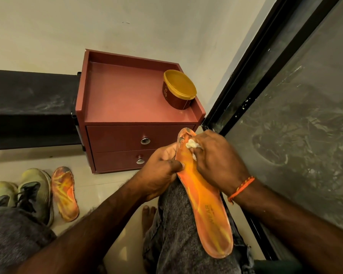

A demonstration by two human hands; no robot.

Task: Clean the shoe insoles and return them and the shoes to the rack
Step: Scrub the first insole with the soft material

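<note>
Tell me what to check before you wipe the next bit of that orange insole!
1. Insole gripped by left hand: ok.
2. Wad in right hand, on the toe end: ok.
3. Insole resting on the knee: ok.
4. Toe end undamaged: not ok, it looks torn.
5. Wad still clean enough: cannot tell.
6. Other insole beside the shoes, waiting: ok.

Your orange insole (pixel 204 202) lies lengthwise on your knee, toe end worn and frayed. Its twin (pixel 64 194) rests flat on the floor, just beside two grubby yellow-green shoes (pixel 35 191).
</note>
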